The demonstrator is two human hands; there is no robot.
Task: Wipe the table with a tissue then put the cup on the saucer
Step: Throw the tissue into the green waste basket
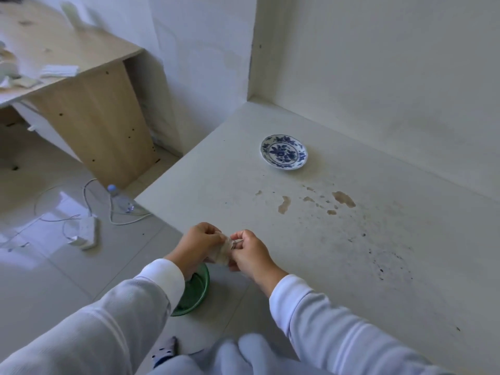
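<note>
A blue-and-white patterned saucer (284,152) sits on the white table (232,147) toward the back, near the wall. Brown spill patches (343,198) and dark specks mark the table's middle and right. At the table's near left edge, my left hand (196,246) and my right hand (250,253) hold a crumpled, stained tissue (223,251) between them, fingers pinching it from both sides. No cup is in view.
A green basin (196,292) stands on the tiled floor under my hands. A plastic bottle (121,198), white cables and a power adapter (86,232) lie on the floor to the left. A wooden desk (89,112) with papers stands at the far left.
</note>
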